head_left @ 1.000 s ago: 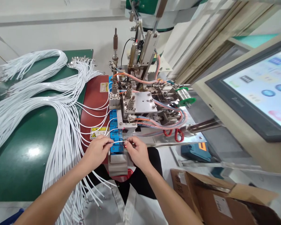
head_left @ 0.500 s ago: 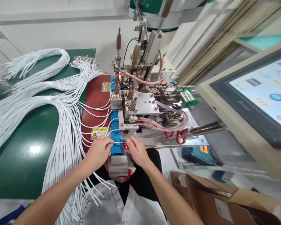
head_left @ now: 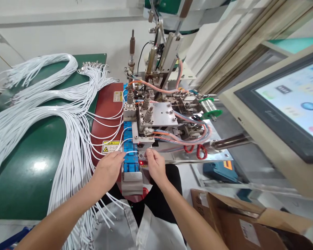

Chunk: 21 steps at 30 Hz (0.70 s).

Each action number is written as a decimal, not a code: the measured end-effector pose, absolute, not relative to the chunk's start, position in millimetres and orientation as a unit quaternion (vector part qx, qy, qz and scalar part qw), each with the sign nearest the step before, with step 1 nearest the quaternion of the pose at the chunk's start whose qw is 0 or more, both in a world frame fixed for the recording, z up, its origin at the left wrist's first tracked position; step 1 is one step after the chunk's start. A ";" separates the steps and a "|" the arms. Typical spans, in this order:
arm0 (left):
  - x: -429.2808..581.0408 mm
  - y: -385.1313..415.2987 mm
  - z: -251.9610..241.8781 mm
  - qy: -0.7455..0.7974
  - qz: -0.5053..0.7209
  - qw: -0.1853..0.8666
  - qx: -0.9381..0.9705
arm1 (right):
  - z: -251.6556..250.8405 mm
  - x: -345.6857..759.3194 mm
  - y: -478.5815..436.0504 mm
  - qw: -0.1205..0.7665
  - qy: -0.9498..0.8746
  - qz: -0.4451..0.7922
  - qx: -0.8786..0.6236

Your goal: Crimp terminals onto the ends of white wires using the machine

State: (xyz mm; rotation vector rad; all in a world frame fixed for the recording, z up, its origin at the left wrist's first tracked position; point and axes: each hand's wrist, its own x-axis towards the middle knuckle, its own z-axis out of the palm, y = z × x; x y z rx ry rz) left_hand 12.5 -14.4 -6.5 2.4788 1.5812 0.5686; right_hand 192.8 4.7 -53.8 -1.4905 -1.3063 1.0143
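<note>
My left hand is closed, its fingertips pinching a white cable at the left edge of the row of blue clamps. The cable lies across one of the clamps, its tip toward the machine. To the right of that tip is my right hand, thumb and fingers drawn together over the metal edge of the machine. A gap shows between it and the cable tip; whether it holds anything is hidden. Other white cables curve into the clamps farther back. A red light glows between my hands.
Bundles of white cables cover much of the green table at left. A red board with warning labels adjoins the clamps. To the right are a wire spool, a touchscreen and a cardboard box.
The clamp row and the cables in it have shifted away from me. My right hand has come off the cable tip, moving right. My left hand stays at the cable, slightly farther left.
</note>
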 end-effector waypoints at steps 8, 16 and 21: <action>3.0 -56.6 29.7 0.361 0.017 0.257 0.896 | -47.5 209.6 -3.8 0.518 -0.463 0.466 -0.548; 9.4 -65.4 28.7 0.350 -0.121 0.265 0.890 | -41.7 210.0 -9.8 0.510 -0.468 0.476 -0.543; 20.0 -49.3 37.9 0.428 0.020 0.422 0.799 | -38.9 212.8 -18.4 0.505 -0.467 0.500 -0.526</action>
